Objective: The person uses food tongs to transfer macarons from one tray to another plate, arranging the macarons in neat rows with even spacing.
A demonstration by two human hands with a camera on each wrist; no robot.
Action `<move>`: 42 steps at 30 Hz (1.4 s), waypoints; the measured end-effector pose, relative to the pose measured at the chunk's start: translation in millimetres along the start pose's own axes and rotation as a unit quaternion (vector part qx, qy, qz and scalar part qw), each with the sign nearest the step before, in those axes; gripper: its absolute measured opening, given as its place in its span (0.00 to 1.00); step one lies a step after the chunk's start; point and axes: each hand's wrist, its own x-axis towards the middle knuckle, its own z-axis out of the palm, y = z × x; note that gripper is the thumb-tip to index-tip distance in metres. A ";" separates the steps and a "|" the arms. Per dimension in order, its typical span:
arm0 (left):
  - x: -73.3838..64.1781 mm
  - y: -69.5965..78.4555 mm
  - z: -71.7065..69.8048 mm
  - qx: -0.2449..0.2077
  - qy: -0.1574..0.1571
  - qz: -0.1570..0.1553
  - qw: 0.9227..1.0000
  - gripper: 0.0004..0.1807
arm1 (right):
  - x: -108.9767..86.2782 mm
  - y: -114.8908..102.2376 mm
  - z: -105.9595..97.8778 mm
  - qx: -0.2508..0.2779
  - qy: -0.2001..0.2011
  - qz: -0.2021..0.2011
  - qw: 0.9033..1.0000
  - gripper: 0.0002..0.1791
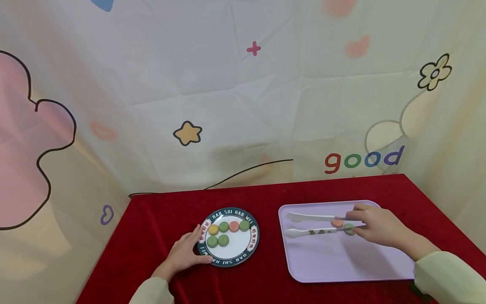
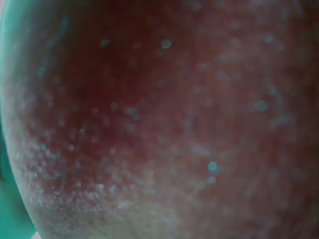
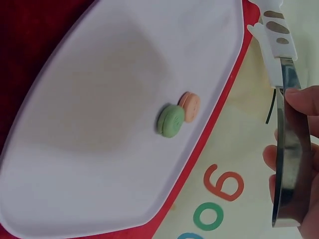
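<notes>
My right hand holds tongs by their metal arms, over the lilac tray. The white tips of the tongs point left and stand apart, with nothing between them. A green macaron and an orange-pink macaron lie side by side on the tray. In the head view the tongs and hand partly cover them. My left hand rests at the left rim of a round plate, thumb on the front edge and fingers extended along the side. Several green macarons, a yellow one and a pink one sit on it.
A red cloth covers the table under plate and tray. Behind it hangs a pale printed curtain, which continues along both sides. The left wrist view is a blurred close-up of a reddish surface.
</notes>
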 end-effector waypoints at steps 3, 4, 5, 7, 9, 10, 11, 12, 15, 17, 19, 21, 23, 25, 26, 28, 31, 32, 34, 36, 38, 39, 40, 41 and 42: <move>-0.4 0.1 -0.3 0.000 0.000 0.001 1.000 0.58 | -2.5 4.4 1.0 0.006 -0.011 0.010 1.000 0.14; -0.5 0.2 -0.3 0.000 0.000 0.001 1.000 0.58 | -3.5 5.5 1.0 0.008 -0.014 0.015 1.000 0.14; -0.7 0.2 -0.4 0.000 0.000 0.001 1.000 0.58 | -4.4 6.7 1.2 0.010 -0.017 0.019 1.000 0.14; -1.0 0.3 -0.6 0.000 0.000 0.002 1.000 0.58 | -6.6 9.0 1.2 0.011 -0.022 0.027 0.999 0.14; -1.1 0.4 -0.6 0.001 0.000 0.002 1.000 0.58 | -8.8 11.0 0.7 0.011 -0.025 0.036 0.999 0.15; -1.1 0.4 -0.6 0.002 0.000 0.002 1.000 0.58 | -10.0 11.9 0.5 0.009 -0.027 0.040 0.999 0.15; -1.1 0.6 -0.7 0.001 0.000 0.001 1.000 0.58 | -11.1 12.8 0.4 0.009 -0.028 0.043 0.999 0.15; -1.0 0.7 -0.8 0.001 0.000 0.001 1.000 0.58 | -12.1 13.7 0.1 0.011 -0.030 0.043 0.999 0.15; -1.4 1.6 -1.1 0.000 0.000 0.000 1.000 0.58 | -15.4 16.2 -0.6 0.012 -0.032 0.049 0.998 0.15; -1.7 2.1 -1.4 -0.003 0.001 0.000 1.000 0.58 | -17.3 18.6 -1.5 0.014 -0.034 0.052 0.998 0.16; -2.0 2.3 -1.5 -0.002 0.001 0.001 1.000 0.58 | -19.0 21.6 -2.2 0.012 -0.034 0.056 0.998 0.16; -2.3 2.4 -1.6 -0.001 0.001 0.003 1.000 0.58 | -20.6 24.7 -2.7 0.011 -0.034 0.062 0.997 0.17; -2.8 2.8 -1.6 -0.002 0.002 0.003 1.000 0.58 | -22.3 27.2 -2.6 0.015 -0.037 0.067 0.997 0.17; -3.1 2.9 -1.5 -0.003 0.001 0.006 1.000 0.58 | -24.1 29.0 -2.3 0.021 -0.040 0.073 0.996 0.17; -3.3 3.1 -1.5 -0.003 0.002 0.006 1.000 0.58 | -24.9 29.7 -2.2 0.025 -0.042 0.076 0.996 0.17; -3.4 3.0 -1.5 -0.004 0.002 0.005 1.000 0.58 | -26.3 31.2 -1.9 0.029 -0.045 0.079 0.995 0.18; -3.3 2.8 -1.4 -0.004 0.001 0.003 1.000 0.58 | -27.9 33.8 -2.1 0.024 -0.044 0.079 0.996 0.18; -3.4 2.9 -1.5 -0.003 0.002 0.003 1.000 0.58 | -28.3 35.0 -2.3 0.020 -0.042 0.076 0.996 0.17; -3.2 2.9 -1.5 -0.003 0.002 0.003 1.000 0.58 | -29.4 37.7 -2.7 0.012 -0.037 0.073 0.997 0.16; -3.0 2.8 -1.4 -0.002 0.002 0.002 1.000 0.58 | -30.6 40.2 -3.4 0.009 -0.034 0.071 0.997 0.16; -3.0 2.8 -1.4 -0.002 0.001 0.003 1.000 0.58 | -31.9 42.2 -4.0 0.011 -0.034 0.074 0.997 0.16; -2.9 2.6 -1.2 -0.002 0.001 0.003 1.000 0.58 | -32.5 42.9 -4.3 0.013 -0.036 0.076 0.996 0.16; -2.9 2.5 -1.2 -0.001 0.001 0.003 1.000 0.58 | -33.1 43.4 -4.7 0.015 -0.039 0.079 0.996 0.17; -2.9 2.4 -1.0 -0.001 0.001 0.004 1.000 0.58 | -33.7 44.1 -4.9 0.017 -0.041 0.081 0.996 0.17; -2.9 2.4 -0.8 -0.001 0.001 0.004 1.000 0.58 | -34.2 44.8 -5.1 0.019 -0.043 0.083 0.995 0.17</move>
